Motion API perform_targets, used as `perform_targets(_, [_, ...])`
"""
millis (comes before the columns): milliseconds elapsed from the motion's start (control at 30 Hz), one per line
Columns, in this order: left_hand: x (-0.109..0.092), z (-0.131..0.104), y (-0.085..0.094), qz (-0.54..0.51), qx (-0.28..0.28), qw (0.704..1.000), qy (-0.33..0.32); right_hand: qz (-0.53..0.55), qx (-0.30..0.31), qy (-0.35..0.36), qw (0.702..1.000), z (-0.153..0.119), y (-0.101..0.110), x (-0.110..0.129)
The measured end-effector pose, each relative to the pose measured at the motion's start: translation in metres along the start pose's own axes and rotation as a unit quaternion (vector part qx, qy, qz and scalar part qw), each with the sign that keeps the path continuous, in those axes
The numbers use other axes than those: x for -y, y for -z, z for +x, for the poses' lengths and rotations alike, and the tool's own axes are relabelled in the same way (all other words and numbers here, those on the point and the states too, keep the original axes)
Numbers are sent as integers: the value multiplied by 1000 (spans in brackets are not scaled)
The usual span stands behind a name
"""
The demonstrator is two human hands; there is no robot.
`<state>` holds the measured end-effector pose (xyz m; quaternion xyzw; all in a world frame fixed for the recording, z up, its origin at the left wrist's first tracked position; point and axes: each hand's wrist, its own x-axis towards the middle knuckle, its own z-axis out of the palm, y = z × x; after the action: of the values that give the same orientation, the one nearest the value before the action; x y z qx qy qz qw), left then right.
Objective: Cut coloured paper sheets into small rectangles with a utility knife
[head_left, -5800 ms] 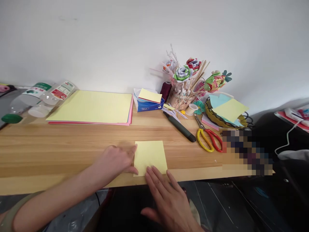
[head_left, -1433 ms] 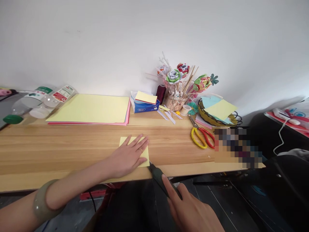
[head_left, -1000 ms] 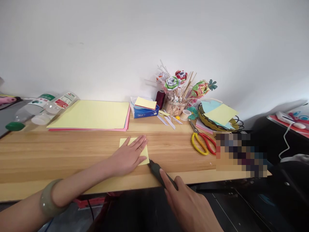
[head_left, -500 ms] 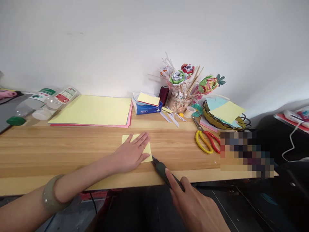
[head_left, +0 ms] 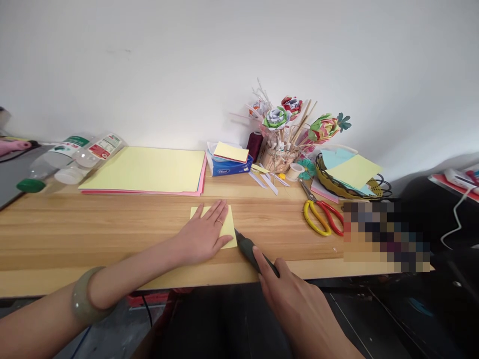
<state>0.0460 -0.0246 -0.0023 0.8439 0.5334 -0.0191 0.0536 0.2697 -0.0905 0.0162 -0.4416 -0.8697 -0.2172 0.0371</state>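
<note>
My left hand (head_left: pixel 204 234) lies flat with its fingers spread on a small yellow sheet of paper (head_left: pixel 227 227), pressing it to the table. A ring and a bracelet are on that arm. My right hand (head_left: pixel 290 294) is wrapped round the dark green handle of a craft knife (head_left: pixel 252 252), index finger stretched along the top. The knife's thin tip meets the paper's right edge, near my left thumb. Most of the sheet's left and lower part is hidden beneath my left hand.
Scissors (head_left: pixel 316 217) with yellow and red handles lie to the right, before a paper-filled basket (head_left: pixel 337 187). Behind are a tissue pack (head_left: pixel 230 168), a jar of paper flowers (head_left: pixel 277 159), paper strips (head_left: pixel 269 184), a large paper stack (head_left: pixel 145 169) and plastic bottles (head_left: pixel 90 152).
The knife tip has moved a little up along the paper's right edge, away from me. My left hand stays flat on the sheet. The view has shifted slightly.
</note>
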Motion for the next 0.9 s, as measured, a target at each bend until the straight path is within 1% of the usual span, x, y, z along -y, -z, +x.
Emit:
perform_targets(100, [-1,0,1,5,12,1000,3,-1,10,-4,1000,3,-2,-1])
perform_targets(167, [-1,1,1,5,13,1000,3,0,34,-2,999,7,-2,-1])
perform_targets(300, [0,1,-1,-4,-3,1000,2,1,93,-10,996,17,0,-3])
perform_targets(400, [1,1,-5,-4,-3,1000,2,0,120,-17,993,25,2,-4])
perform_targets(567, [3,1,-8,-16,-26,1000,-3,5,149,-24,989,36,3,-5])
perform_targets(633, [2,1,-7,-20,-21,1000,-1,10,159,-29,987,40,3,-6])
perform_targets(767, [0,2,-1,-17,10,1000,5,26,178,-40,983,50,4,-8])
perform_targets(833, [-1,1,1,-15,11,1000,6,41,184,-48,981,58,4,-11])
perform_targets(900, [-1,0,2,-16,-2,1000,3,53,184,-58,980,67,2,-15])
